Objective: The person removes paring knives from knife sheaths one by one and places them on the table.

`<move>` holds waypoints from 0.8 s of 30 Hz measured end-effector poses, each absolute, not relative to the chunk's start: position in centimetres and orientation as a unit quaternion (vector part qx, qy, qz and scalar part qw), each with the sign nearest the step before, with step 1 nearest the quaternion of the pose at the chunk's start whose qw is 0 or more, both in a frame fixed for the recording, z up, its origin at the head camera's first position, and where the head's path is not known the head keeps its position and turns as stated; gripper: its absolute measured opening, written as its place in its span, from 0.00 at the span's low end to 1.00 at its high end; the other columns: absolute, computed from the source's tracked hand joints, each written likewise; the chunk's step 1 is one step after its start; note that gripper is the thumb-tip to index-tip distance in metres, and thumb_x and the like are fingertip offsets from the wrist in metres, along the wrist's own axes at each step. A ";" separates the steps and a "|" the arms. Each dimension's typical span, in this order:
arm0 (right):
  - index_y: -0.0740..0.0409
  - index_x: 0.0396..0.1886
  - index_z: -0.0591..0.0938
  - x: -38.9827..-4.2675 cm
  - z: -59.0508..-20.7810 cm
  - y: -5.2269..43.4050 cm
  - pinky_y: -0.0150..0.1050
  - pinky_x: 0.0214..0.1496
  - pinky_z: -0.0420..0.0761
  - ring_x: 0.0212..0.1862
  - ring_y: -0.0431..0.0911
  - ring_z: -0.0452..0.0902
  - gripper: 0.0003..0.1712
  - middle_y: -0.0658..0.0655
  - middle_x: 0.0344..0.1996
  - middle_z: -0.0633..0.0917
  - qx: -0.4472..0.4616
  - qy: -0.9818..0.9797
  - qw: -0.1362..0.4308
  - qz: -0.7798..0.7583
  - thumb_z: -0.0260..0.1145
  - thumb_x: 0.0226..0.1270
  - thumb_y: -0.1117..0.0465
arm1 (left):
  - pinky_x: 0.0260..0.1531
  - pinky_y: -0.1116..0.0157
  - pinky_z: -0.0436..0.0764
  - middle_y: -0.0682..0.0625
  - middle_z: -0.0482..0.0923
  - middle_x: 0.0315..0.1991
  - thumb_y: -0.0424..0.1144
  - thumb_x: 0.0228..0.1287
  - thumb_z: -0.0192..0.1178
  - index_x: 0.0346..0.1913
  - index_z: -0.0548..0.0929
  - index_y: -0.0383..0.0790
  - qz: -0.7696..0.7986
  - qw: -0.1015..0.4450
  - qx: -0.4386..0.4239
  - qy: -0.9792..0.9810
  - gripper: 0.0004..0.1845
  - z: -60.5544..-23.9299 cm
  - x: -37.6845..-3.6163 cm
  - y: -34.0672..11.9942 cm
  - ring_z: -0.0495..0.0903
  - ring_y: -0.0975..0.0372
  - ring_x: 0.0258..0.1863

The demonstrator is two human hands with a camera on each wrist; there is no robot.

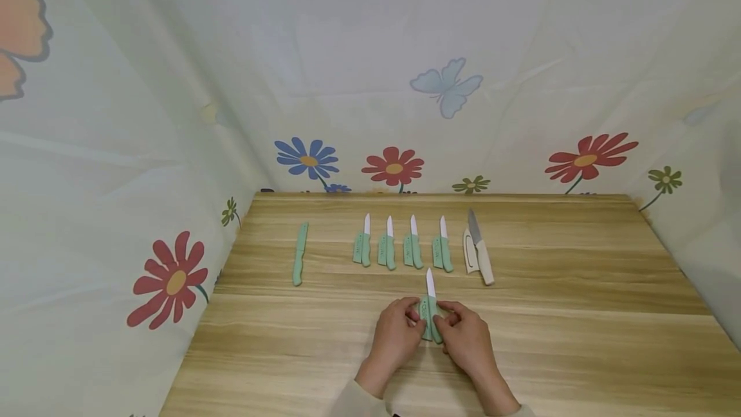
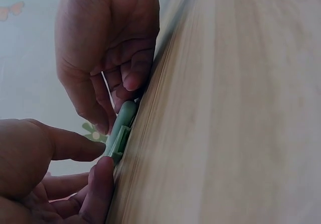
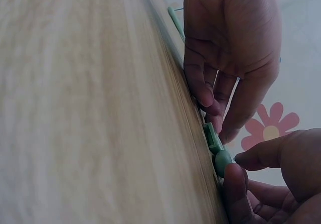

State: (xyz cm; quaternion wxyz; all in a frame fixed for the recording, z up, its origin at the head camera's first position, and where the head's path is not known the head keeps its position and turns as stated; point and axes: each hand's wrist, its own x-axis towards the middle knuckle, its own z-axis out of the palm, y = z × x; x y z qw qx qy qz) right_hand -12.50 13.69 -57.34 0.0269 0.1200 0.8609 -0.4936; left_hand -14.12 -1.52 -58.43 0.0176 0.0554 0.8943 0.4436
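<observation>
Seen from our head cam, L to R: a sheathed green knife (image 1: 299,254) lies alone at the far left of the wooden worktop (image 1: 579,327). Next comes a row of four small green-handled knives w/ white blades, each beside its green sheath: first pair (image 1: 362,248), second pair (image 1: 386,250), third pair (image 1: 413,249), fourth pair (image 1: 442,251). At the row's right end lie a white sheath (image 1: 469,252) and a cream-handled knife (image 1: 480,249) w/ a grey blade, touching.

Nearer to us, at centre, our hands meet over one more green-handled knife (image 1: 431,311) lying flat on the worktop, white blade pointing away toward the row, w/ its green sheath just beside the handle. Our left hand (image 1: 395,336) pinches the handle end from the left, fingers curled; our right hand (image 1: 466,338) pinches it from the right, thumb and fingertips on the green plastic.

Wrist cams, close in: left hand (image 2: 45,176) w/ thumb and forefinger against the green piece (image 2: 122,128); right hand (image 3: 273,176) w/ thumb and fingertip on the rounded green end (image 3: 221,161). Flower-print cloth (image 1: 173,114) w/ a butterfly hangs behind and at both sides.
</observation>
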 end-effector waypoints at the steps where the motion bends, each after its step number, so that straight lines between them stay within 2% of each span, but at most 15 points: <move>1: 0.59 0.58 0.85 -12.5 -57.3 13.7 0.34 0.16 0.73 0.15 0.42 0.78 0.20 0.51 0.24 0.83 0.122 0.860 0.027 -0.495 0.69 0.66 0.62 | 0.32 0.74 0.74 0.57 0.79 0.31 0.32 0.61 0.71 0.58 0.84 0.36 0.448 0.020 0.054 0.892 0.21 -58.4 -14.1 -1.5 0.73 0.74 0.29; 9: 0.59 0.59 0.84 -12.3 -57.1 13.6 0.35 0.18 0.76 0.16 0.42 0.78 0.20 0.53 0.26 0.84 0.139 0.851 0.032 -0.506 0.69 0.68 0.60 | 0.30 0.73 0.78 0.55 0.80 0.36 0.34 0.62 0.71 0.64 0.80 0.35 0.501 0.069 0.042 0.862 0.27 -58.2 -14.0 -2.0 0.76 0.71 0.31; 14: 0.59 0.57 0.84 -12.2 -57.1 13.6 0.35 0.18 0.77 0.17 0.43 0.77 0.19 0.53 0.26 0.82 0.154 0.832 0.039 -0.531 0.69 0.68 0.61 | 0.28 0.70 0.83 0.49 0.80 0.41 0.35 0.63 0.72 0.67 0.77 0.35 0.568 0.113 0.029 0.814 0.30 -58.4 -13.9 -2.9 0.81 0.67 0.33; 20: 0.59 0.54 0.83 -12.0 -56.7 13.5 0.33 0.18 0.74 0.17 0.42 0.74 0.16 0.52 0.26 0.80 0.166 0.812 0.046 -0.558 0.68 0.68 0.62 | 0.28 0.67 0.87 0.46 0.80 0.44 0.36 0.65 0.71 0.69 0.75 0.36 0.616 0.148 0.023 0.774 0.31 -58.1 -13.7 -4.3 0.83 0.64 0.32; 24: 0.58 0.52 0.84 -12.0 -56.7 13.2 0.32 0.22 0.71 0.21 0.40 0.72 0.14 0.51 0.25 0.80 0.155 0.817 0.036 -0.554 0.69 0.68 0.61 | 0.29 0.66 0.87 0.47 0.81 0.44 0.37 0.67 0.69 0.69 0.75 0.36 0.616 0.149 0.024 0.773 0.29 -57.8 -13.8 -5.6 0.84 0.63 0.30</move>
